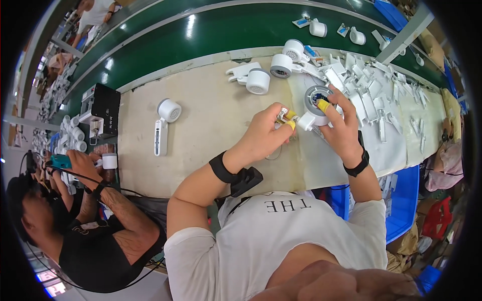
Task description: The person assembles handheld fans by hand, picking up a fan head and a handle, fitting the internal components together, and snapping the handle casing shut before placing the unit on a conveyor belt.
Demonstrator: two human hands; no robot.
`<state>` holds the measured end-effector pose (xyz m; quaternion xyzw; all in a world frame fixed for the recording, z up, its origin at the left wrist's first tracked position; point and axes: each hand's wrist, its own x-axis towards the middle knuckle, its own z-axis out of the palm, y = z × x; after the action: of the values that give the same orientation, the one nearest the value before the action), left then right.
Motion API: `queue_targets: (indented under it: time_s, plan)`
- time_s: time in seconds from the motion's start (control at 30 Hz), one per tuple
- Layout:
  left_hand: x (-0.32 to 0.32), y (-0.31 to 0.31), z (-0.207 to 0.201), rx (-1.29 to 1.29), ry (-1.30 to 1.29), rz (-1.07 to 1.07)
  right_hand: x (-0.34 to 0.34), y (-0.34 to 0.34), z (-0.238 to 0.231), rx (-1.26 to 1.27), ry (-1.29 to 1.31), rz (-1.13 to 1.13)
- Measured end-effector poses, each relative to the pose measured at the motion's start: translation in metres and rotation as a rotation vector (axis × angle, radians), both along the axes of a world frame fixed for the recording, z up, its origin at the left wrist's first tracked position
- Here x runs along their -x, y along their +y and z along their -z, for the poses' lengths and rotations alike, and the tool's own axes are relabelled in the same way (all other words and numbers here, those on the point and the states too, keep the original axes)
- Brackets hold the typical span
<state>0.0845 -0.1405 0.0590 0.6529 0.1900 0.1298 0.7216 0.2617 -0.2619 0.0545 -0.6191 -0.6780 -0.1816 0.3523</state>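
Observation:
My right hand [343, 129] grips a white round device head [317, 119] with a grey rim. Its open face is turned up, showing dark inner parts, and a short white neck [305, 122] points toward my left hand. My left hand [258, 134] pinches a small white-and-metal piece [282, 115] between thumb and forefinger, just beside that neck. Whether the two touch, I cannot tell. Yellow tape wraps fingertips on both hands. Close by stand an assembled-looking white unit [257, 81] and another round head [281, 65] with a grey rim.
White plastic shells [359, 95] lie heaped at right. A finished-looking unit with a slotted handle [160, 138] rests at left, near a black boxy fixture [104, 111]. Behind runs a green conveyor [216, 30]. A blue bin [405, 208] sits below right. At left, a co-worker holds a teal power screwdriver [61, 161].

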Motion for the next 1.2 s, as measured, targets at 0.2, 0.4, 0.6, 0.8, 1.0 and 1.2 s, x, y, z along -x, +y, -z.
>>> queue_targets:
  time_s: [0.2, 0.4, 0.6, 0.8, 1.0, 1.2]
  plan:
    - [-0.001, 0.009, 0.008, -0.433, 0.059, -0.069, 0.004, 0.000, -0.027, 0.147, 0.047, -0.069]
    - [-0.008, 0.013, -0.003, -0.534, 0.121, 0.105, -0.024, 0.003, -0.062, 0.487, 0.386, -0.390]
    - [-0.003, -0.005, 0.001, -0.621, 0.262, 0.211, -0.020, -0.002, -0.061, 0.641, 0.223, -0.414]
    - [-0.004, -0.013, 0.010, -0.545, 0.233, 0.290, -0.024, -0.017, -0.024, 0.722, 0.529, -0.462]
    - [-0.005, -0.011, 0.010, 0.125, 0.164, 0.275, -0.043, -0.030, -0.022, 0.653, 0.784, -0.275]
    - [-0.013, 0.021, 0.023, 0.281, -0.300, -0.027, -0.119, -0.052, 0.022, 0.254, 0.046, 0.803]
